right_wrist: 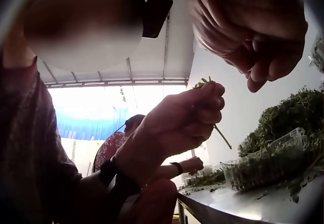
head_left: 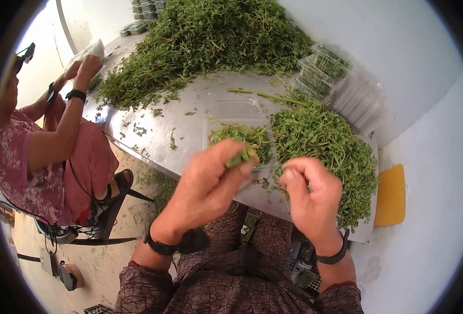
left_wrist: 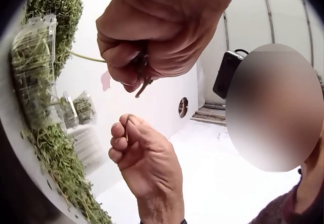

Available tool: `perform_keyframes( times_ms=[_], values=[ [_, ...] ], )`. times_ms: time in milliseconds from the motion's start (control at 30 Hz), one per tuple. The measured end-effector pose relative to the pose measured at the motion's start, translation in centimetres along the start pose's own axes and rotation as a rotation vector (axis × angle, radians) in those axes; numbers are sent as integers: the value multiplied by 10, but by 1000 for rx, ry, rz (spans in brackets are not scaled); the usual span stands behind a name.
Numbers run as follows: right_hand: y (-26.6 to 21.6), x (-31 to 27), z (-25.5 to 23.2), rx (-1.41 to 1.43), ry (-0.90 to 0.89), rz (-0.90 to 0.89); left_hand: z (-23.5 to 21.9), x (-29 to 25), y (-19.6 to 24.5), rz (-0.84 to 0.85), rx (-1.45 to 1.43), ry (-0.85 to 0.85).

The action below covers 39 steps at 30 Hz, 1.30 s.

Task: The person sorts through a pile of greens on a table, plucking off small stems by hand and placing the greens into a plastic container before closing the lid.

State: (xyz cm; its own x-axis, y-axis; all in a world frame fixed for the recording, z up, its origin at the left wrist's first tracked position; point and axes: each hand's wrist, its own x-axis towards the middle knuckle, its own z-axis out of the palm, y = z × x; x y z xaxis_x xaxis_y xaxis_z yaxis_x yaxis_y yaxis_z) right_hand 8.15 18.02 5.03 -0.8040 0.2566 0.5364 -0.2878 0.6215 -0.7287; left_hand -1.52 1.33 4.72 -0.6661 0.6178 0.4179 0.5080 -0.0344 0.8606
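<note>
My left hand (head_left: pixel 202 180) grips a short sprig of leafy greens (head_left: pixel 241 157) between thumb and curled fingers, above the front table edge. In the right wrist view its thin stem (right_wrist: pixel 223 137) sticks out below the fist. To its right, my right hand (head_left: pixel 315 196) has thumb and forefinger pressed together on a small bit of stem (left_wrist: pixel 126 132), seen in the left wrist view. Both hands are apart, palms turned toward each other. Just beyond them lies an open clear plastic box (head_left: pixel 231 109), its near half partly filled with greens (head_left: pixel 252 137).
A loose heap of greens (head_left: pixel 325 152) covers the table's right side; a much larger heap (head_left: pixel 216 36) rises behind. Filled clear boxes (head_left: pixel 318 73) and nested empty ones (head_left: pixel 359 97) stand at right. Another person (head_left: pixel 59 141) sits left at the metal table (head_left: pixel 153 136).
</note>
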Motion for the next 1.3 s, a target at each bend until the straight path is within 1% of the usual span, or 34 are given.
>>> perform_keyframes(
  times_ms=[33,67,133,200,267,300,400,467,500,533,567,600,633,667,700,767,800,833,867,900,967,1100,1167,1300],
  values=[
    [0,8,1,61,3,116,-1,6,-2,30,53,95],
    [5,16,4,54,18,105,-5,11,-1,-5,52,60],
    [19,33,9,40,7,99,-2,25,-12,-17,64,45],
    [31,39,12,16,-14,78,-1,29,-18,-23,76,34],
    [33,39,10,-21,-2,86,-3,26,-21,-18,241,-27],
    [35,38,8,-60,8,95,-5,24,-23,-24,239,-27],
    [40,35,2,-92,-20,126,-14,19,-29,5,168,-35],
    [36,36,2,-119,-42,131,-19,16,-33,56,14,-30],
    [35,36,2,-147,-63,131,-21,15,-35,53,13,-28],
    [38,35,3,-146,-66,131,-21,13,-38,14,-65,-42],
    [42,34,5,-163,-59,53,-22,11,-40,-24,-144,-56],
    [44,33,6,-179,-52,-26,-23,10,-41,-25,-145,-54],
    [43,33,6,-179,-55,-26,-24,7,-42,22,-47,-31],
    [41,33,6,-258,-83,-112,-24,5,-43,68,50,-8],
    [39,33,5,-337,-111,-199,-25,2,-42,65,47,-5],
    [38,29,5,-349,-150,-210,-28,-5,-39,24,153,-2],
    [36,29,6,-378,-200,-259,-30,-8,-42,22,151,-1],
    [34,29,6,-406,-250,-310,-31,-10,-46,93,253,9],
    [35,26,7,-408,-290,-288,-31,-13,-50,165,355,19],
    [36,25,8,-409,-293,-289,-32,-16,-51,164,353,21],
    [39,24,10,-476,-356,-316,-33,-20,-54,218,472,-26],
    [36,25,13,-522,-384,-329,-32,-25,-57,238,531,-65],
    [33,27,14,-536,-442,-338,-30,-24,-57,221,572,-92],
    [38,28,17,-555,-457,-379,-23,-20,-55,224,617,-98]
  ],
)
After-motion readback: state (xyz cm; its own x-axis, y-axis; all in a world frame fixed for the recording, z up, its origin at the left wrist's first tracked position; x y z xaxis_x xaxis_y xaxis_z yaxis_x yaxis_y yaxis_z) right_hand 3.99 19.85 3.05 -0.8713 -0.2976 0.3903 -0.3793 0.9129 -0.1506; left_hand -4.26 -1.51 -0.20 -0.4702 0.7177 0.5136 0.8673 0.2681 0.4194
